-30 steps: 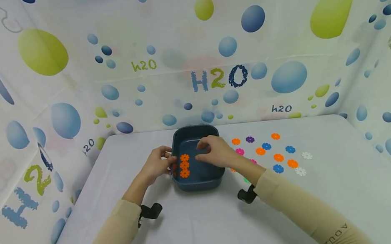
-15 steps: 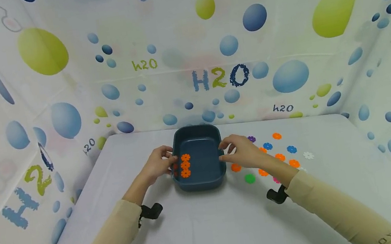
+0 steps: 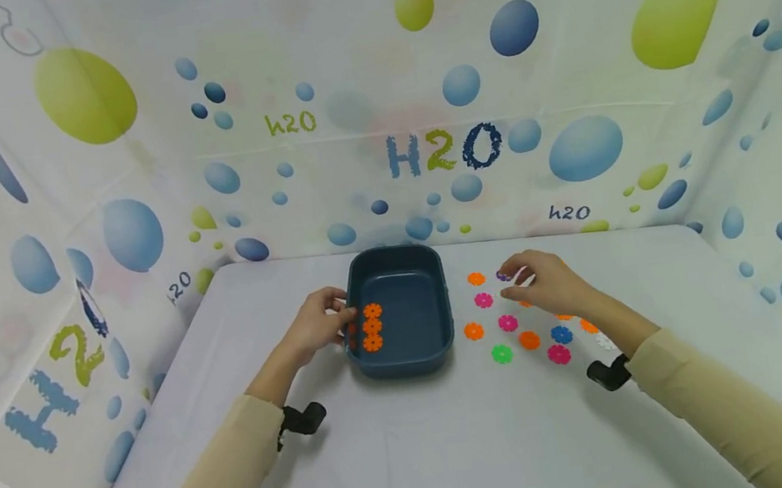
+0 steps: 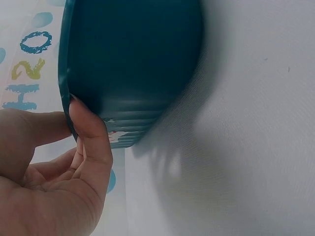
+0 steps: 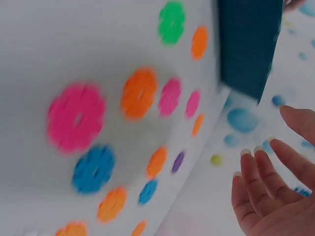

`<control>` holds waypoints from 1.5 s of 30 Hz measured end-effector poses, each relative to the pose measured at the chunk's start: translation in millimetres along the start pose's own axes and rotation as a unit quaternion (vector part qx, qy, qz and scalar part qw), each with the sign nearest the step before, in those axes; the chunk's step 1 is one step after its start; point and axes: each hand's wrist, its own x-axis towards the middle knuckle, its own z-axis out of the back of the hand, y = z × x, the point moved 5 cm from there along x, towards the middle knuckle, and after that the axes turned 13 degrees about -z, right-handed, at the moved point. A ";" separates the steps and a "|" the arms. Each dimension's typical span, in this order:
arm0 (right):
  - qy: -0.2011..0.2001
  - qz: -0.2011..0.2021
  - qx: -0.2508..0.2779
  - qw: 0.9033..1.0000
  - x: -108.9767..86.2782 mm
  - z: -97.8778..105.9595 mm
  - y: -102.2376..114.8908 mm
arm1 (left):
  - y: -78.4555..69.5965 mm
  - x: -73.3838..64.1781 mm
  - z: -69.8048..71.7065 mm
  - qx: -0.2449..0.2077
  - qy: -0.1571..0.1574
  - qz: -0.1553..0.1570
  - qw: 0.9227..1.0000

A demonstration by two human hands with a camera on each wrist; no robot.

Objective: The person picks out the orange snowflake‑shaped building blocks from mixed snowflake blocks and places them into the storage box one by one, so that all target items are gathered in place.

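Note:
A dark blue plastic bin [image 3: 412, 308] stands on the white-covered table. Its left rim is pinched between the thumb and fingers of my left hand [image 3: 313, 323], and the left wrist view shows this grip on the wall closely. Inside the bin, orange flower-shaped discs [image 3: 371, 326] lie in a column along the left side. My right hand [image 3: 548, 281] hovers over the loose discs right of the bin, nearest a purple disc [image 3: 502, 276]. In the right wrist view its fingers [image 5: 268, 189] are loosely bent and apart, holding nothing.
Several flower-shaped discs are spread right of the bin, among them a green disc [image 3: 502, 354], a pink disc [image 3: 559, 354] and a blue disc [image 3: 561, 335]. My right hand and forearm cover some. A patterned curtain [image 3: 342, 116] hangs behind and at both sides.
My right hand has moved from over the inside of the bin rightward to the loose discs. The left hand keeps its place on the rim. The orange discs inside the bin look unchanged.

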 end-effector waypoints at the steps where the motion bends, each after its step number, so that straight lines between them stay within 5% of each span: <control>1: -0.003 -0.001 -0.007 1.000 0.7 4.9 -5.9 | -0.5 -0.5 -0.2 0.000 0.000 0.000 1.000; 10: -0.042 -0.066 -0.043 0.996 14.5 38.7 -65.1 | -4.7 -5.0 -0.8 0.006 -0.003 0.001 1.000; 22: 0.005 -0.207 0.015 0.978 34.3 39.5 -128.3 | -1.6 -1.2 -0.5 0.008 -0.001 0.005 1.000; 45: 0.006 -0.294 0.068 0.954 46.0 24.5 -145.0 | -2.2 -1.9 -0.4 0.009 -0.004 0.004 1.000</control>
